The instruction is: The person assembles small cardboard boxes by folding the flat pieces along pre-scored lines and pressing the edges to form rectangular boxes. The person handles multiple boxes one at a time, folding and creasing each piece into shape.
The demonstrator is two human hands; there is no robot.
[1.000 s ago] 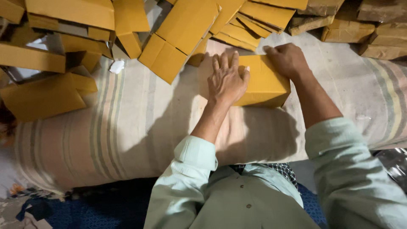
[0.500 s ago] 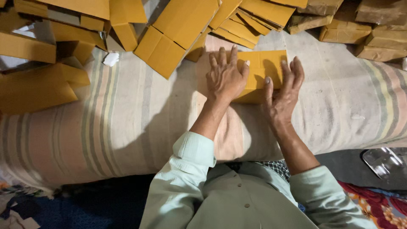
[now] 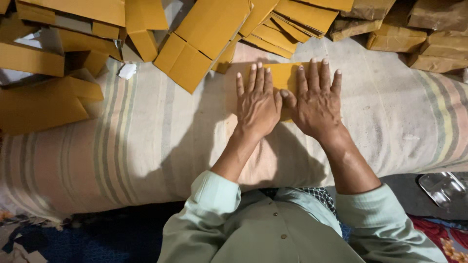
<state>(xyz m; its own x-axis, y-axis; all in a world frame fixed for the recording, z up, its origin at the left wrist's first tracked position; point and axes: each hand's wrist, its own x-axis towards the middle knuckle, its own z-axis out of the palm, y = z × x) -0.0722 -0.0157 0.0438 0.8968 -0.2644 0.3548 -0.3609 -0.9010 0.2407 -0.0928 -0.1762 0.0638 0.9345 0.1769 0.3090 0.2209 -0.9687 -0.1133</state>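
Both hands flat, fingers spread, no grip closed on anything: left hand (image 3: pixel 258 104) and right hand (image 3: pixel 317 100) side by side, pressing a yellow cardboard piece (image 3: pixel 282 78) onto the striped cloth (image 3: pixel 146 146), upper centre of frame. Palms hide most of the piece; shape unclear. Yellow cardboard pile (image 3: pixel 204 39) along the top, cut off by the frame edge. Metal tray (image 3: pixel 441 187) lower right, partly cropped.

Warm, fairly bright light falls from above and to the right, throwing soft shadows of both forearms leftward across the striped cloth (image 3: pixel 146 146). Focus is sharp mid-frame; bottom corners go dim, and the metal tray (image 3: pixel 441 189) shows faint glare.
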